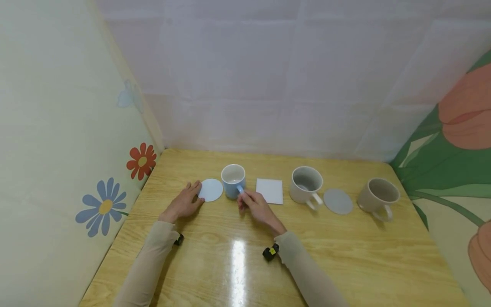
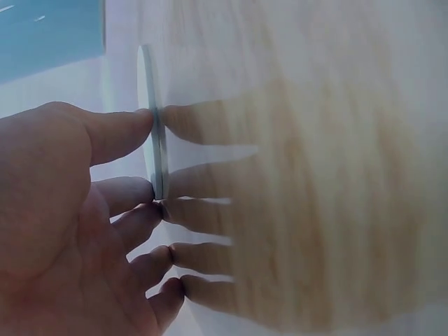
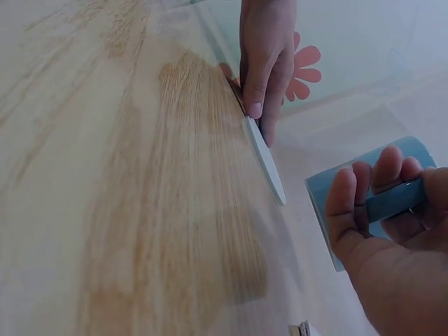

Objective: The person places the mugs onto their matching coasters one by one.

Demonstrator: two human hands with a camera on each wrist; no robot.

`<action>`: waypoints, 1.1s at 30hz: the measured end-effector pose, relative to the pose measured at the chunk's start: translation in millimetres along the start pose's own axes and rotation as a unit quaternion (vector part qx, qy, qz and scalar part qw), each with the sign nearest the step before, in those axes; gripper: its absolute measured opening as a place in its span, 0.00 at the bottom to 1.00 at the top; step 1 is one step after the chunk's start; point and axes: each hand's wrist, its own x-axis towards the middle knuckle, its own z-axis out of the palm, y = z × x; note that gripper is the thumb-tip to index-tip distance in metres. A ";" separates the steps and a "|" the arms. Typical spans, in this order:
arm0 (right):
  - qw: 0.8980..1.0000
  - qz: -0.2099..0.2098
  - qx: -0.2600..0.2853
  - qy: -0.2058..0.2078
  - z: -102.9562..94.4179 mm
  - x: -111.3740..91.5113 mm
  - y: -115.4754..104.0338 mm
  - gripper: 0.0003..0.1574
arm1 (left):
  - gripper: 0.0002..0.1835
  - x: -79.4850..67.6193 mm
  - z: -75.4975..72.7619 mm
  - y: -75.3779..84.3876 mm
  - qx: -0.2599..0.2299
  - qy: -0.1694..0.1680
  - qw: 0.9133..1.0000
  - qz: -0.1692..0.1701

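Blue mug (image 1: 230, 189): upright, just beside the right edge of the pale round coaster (image 1: 212, 190) and not on it; we cannot tell whether its base rests on the desk (image 1: 192, 273) or hangs slightly clear. Right hand (image 1: 260, 209): grasping the mug's handle, fingers curled round it. Left hand (image 1: 184, 204): fingers loosely extended, thumb and fingertips touching the pale coaster's left edge (we see no wrap round it).

Progress, our judgement: handling of the blue mug is part-way, with the mug not yet released. No mug stands on a coaster; coasters and mugs alternate along one row. Outstanding: letting go of the blue mug. The four items farther right are touched by neither hand.

Those four, moving outward: white square coaster (image 1: 270, 191), bare; grey-white mug (image 1: 298, 195), upright; grey round coaster (image 1: 338, 202), also bare; taupe mug (image 1: 366, 204), upright, handle toward the person. Beyond the desk we note a plain pale cloth (image 1: 268, 64), with flower-printed sheets either side.
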 end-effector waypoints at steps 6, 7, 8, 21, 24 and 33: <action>1.000 -0.008 0.010 -0.004 1.0 0.3 -0.4 0.24 | 0.36 1.7 0.2 -1.1 -0.004 -0.011 1.000 -0.007; 1.000 -0.009 0.011 -0.005 1.2 0.4 -0.5 0.24 | 0.36 1.8 0.4 -1.4 -0.003 -0.012 1.000 -0.007; 1.000 -0.010 0.011 -0.005 1.3 0.5 -0.5 0.24 | 0.36 1.8 0.7 -1.6 -0.004 -0.012 1.000 -0.007; 1.000 -0.026 0.002 -0.009 1.3 5.8 -7.7 0.21 | 0.36 3.6 0.6 -2.6 -0.001 -0.006 1.000 -0.006; 1.000 -0.027 -0.001 -0.012 0.7 6.9 -9.0 0.21 | 0.36 4.0 0.8 -2.8 -0.001 -0.006 1.000 -0.005; 0.999 -0.034 0.000 -0.011 0.1 9.4 -11.9 0.22 | 0.36 4.8 1.4 -3.2 -0.006 -0.005 1.000 -0.009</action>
